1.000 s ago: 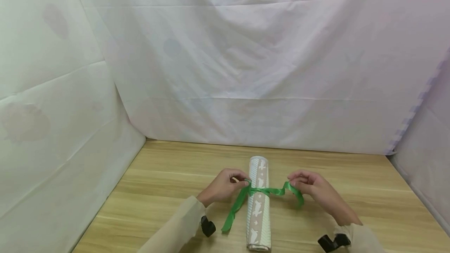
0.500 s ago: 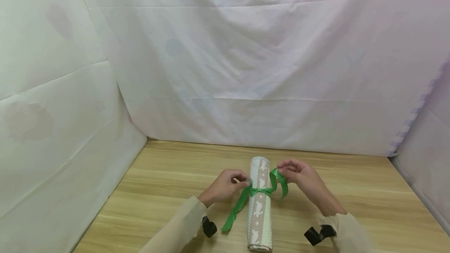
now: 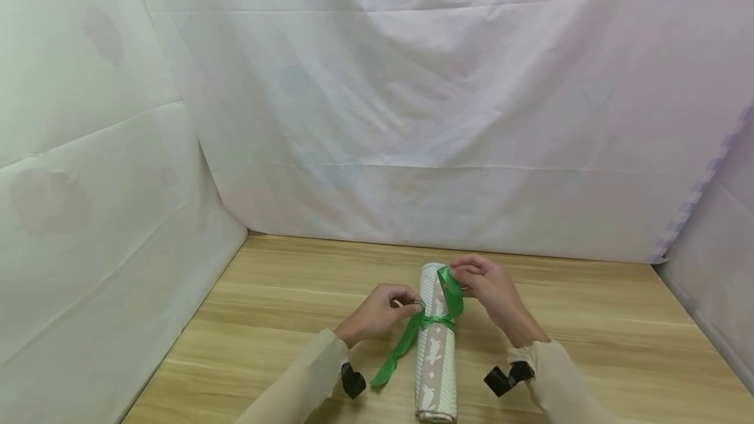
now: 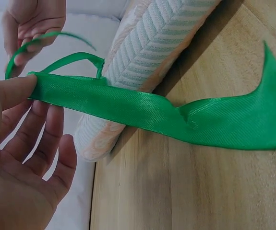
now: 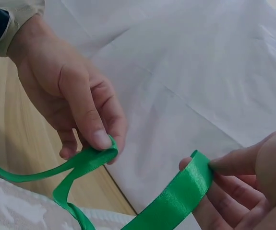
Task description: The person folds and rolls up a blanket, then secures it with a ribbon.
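A rolled-up patterned cloth, pale with a beige strip of white animal shapes, lies lengthwise on the table. Round its middle runs a green satin ribbon. My left hand pinches a folded loop of the ribbon between thumb and index finger at the roll's left side; a free tail trails from it toward the table. Above the roll's upper right, my right hand pinches the other ribbon end between thumb and fingers. In the left wrist view, that end arches over near the roll's far part.
The wooden table extends to both sides of the roll. A white sheet hangs behind it, with another sheet at the left. Black wrist cameras sit at both sleeves.
My right hand has moved left and away from me, carrying its ribbon end from the right side to over the roll. My left hand stays nearly still, holding its loop.
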The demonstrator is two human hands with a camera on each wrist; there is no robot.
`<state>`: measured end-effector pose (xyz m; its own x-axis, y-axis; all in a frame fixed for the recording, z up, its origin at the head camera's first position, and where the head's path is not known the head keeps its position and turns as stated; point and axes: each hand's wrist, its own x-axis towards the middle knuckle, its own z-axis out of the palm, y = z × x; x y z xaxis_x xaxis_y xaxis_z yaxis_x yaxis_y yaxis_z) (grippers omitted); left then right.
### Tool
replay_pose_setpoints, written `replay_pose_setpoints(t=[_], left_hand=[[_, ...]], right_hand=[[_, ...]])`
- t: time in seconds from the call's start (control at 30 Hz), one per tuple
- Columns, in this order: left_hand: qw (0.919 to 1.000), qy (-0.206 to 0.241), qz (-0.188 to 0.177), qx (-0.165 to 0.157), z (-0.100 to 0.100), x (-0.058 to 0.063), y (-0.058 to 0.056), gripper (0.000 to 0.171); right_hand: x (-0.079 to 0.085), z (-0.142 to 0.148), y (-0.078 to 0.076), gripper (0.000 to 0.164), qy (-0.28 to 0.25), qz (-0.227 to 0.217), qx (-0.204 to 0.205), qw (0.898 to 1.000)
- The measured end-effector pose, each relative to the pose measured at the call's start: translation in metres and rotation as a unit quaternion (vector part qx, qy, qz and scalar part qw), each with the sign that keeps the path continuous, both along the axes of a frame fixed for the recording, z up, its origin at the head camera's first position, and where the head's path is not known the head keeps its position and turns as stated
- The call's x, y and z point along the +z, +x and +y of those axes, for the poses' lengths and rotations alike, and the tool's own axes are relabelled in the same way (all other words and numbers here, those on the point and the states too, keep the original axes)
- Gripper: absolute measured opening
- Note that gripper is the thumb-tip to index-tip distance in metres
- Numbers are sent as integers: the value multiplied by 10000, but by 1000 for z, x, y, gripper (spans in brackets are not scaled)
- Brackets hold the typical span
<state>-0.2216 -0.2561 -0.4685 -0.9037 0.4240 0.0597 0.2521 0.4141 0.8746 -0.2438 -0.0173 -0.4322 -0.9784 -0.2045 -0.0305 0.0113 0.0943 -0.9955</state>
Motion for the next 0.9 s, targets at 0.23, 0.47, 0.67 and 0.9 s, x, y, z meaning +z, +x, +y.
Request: replay_pose_setpoints(t=[0.23,0.47,0.67,0.9], left_hand=[[10000,38,-15,-24,1,-1,-1,9],[9999,55,-44,-105,4,-1,-1,11],[9999,51,-54,-96,4,0,0,12],[9999,107,-42,-51,5,-1,0,11]], right_hand=[[-6,-22,-10,25,-21,-240,-422,9988],[-14,-39,-12,26,-114,-238,-297,9992],[-23,-40,-9,29,-269,-230,166,9992],[-18,-35,-3,28,-177,-60,374,9991]])
